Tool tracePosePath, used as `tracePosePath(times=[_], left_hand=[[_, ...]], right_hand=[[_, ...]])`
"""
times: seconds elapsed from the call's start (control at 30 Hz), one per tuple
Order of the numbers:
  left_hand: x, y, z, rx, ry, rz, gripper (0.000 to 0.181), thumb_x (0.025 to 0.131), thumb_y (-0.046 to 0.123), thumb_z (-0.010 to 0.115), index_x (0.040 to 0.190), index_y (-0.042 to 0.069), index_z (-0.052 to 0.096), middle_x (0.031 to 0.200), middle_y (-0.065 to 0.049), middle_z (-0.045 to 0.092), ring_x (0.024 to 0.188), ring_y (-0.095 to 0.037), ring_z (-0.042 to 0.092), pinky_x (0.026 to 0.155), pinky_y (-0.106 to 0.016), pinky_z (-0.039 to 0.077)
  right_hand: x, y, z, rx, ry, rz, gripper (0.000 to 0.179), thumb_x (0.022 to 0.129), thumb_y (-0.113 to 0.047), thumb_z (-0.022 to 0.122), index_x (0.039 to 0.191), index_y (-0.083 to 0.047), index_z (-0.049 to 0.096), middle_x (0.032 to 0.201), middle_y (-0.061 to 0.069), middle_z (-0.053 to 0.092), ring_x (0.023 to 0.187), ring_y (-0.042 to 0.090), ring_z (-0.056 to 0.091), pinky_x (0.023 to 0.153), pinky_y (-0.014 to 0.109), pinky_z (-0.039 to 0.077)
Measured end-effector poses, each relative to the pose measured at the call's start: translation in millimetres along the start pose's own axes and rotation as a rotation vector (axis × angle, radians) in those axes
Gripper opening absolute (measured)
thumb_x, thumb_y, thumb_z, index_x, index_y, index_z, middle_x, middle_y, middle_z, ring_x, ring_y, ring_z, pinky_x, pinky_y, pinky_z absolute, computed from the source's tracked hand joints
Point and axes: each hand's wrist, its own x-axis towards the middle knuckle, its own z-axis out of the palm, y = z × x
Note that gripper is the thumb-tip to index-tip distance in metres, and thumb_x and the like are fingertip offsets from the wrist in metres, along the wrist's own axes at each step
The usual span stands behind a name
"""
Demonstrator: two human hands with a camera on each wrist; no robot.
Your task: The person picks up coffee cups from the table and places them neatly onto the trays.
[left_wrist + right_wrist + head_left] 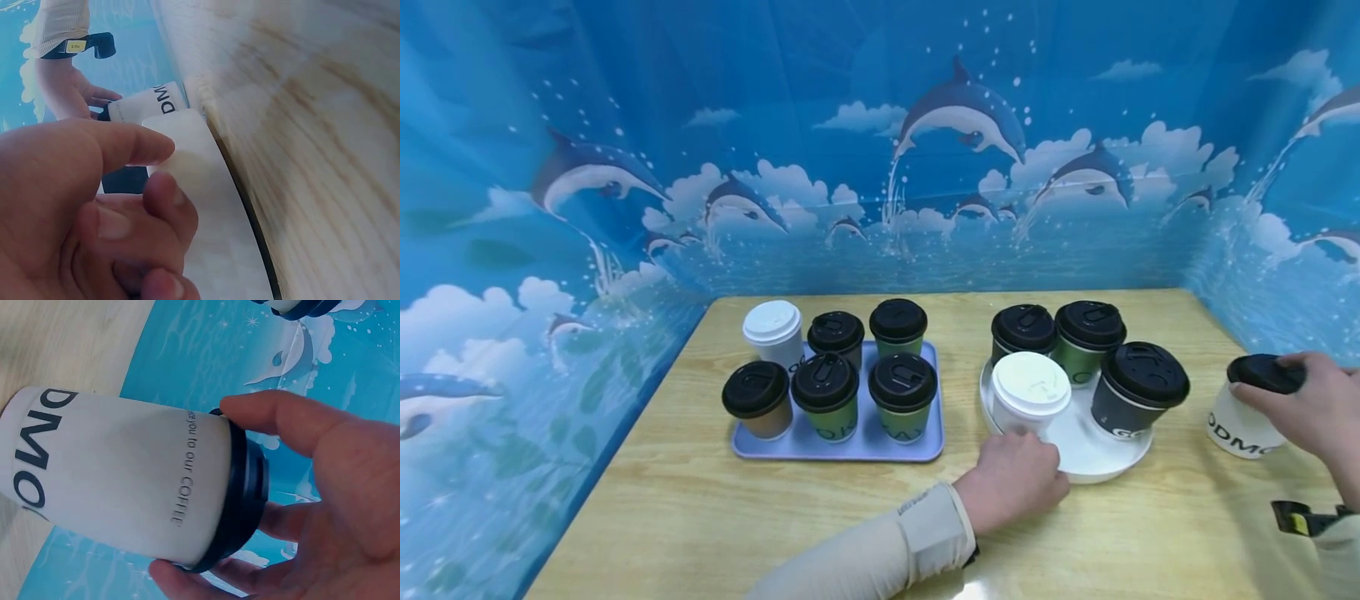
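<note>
At the right, my right hand (1311,408) grips a white paper coffee cup (119,475) by its black lid (240,494), thumb and fingers on opposite sides. Dark letters run round the cup; I cannot tell whether its base touches the table. My left hand (1015,479) is at the front-left rim of a round white tray (1093,454), its fingers loosely curled beside the tray's wall (215,231). On that tray stand a white-lidded cup (1030,392), a dark grey cup (1138,389), a green cup (1086,342) and another black-lidded cup (1022,329).
A lilac rectangular tray (842,452) at the left carries several lidded cups, among them a white cup (775,333) and a brown cup (760,400). The wooden table (700,517) is backed by a blue dolphin-print cloth (850,125) at the back and sides.
</note>
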Motion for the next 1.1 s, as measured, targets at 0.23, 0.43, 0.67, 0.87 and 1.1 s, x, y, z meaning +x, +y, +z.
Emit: tracePosePath(times=[0.23,0.43,0.67,0.87,1.1], left_hand=[[-0.8,0.6,0.6,-0.014,0.0,0.003,0.036,0.101,0.049,0.059,0.08,0.023,0.072,0.073,0.002,0.059,0.062,-0.011,0.051,0.049,-0.031,0.042],[-1.2,-0.5,-0.1,-0.02,0.004,0.003,0.037,0.101,0.048,0.059,0.078,0.022,0.072,0.07,0.001,0.058,0.06,-0.01,0.05,0.047,-0.03,0.042],[-1.0,-1.1,-0.5,-0.033,0.006,0.002,0.037,0.101,0.048,0.059,0.079,0.022,0.072,0.071,0.001,0.06,0.061,-0.011,0.051,0.048,-0.031,0.042],[-0.7,-1.8,0.5,-0.031,0.016,0.007,0.037,0.101,0.048,0.059,0.079,0.021,0.072,0.07,0.001,0.059,0.06,-0.011,0.051,0.047,-0.031,0.042],[-0.7,-1.6,1.0,-0.043,0.015,0.006,0.037,0.101,0.048,0.059,0.079,0.021,0.072,0.071,0.001,0.059,0.06,-0.01,0.051,0.048,-0.03,0.042]], right_hand=[[-9.6,-8.5,-8.1,0.109,0.133,-0.046,0.068,0.096,-0.019,0.06,0.141,0.02,0.028,0.133,0.048,0.027,0.109,0.064,0.036,0.085,0.072,0.038],[-22.1,-31.1,-22.3,0.204,0.223,-0.123,0.06,0.099,-0.012,0.06,0.143,0.016,0.031,0.138,0.048,0.03,0.114,0.065,0.036,0.093,0.073,0.034],[-38.7,-53.0,-37.7,0.228,0.301,-0.161,0.059,0.095,-0.003,0.062,0.148,0.012,0.04,0.144,0.042,0.036,0.122,0.062,0.038,0.103,0.054,0.035],[-44.6,-59.7,-42.8,0.219,0.303,-0.155,0.058,0.093,-0.001,0.062,0.146,0.011,0.043,0.144,0.04,0.039,0.121,0.061,0.04,0.096,0.038,0.032],[-49.3,-56.3,-44.3,0.269,0.319,-0.266,0.052,0.09,-0.004,0.068,0.139,-0.017,0.057,0.135,0.025,0.051,0.096,-0.014,0.036,0.077,0.017,0.027]])
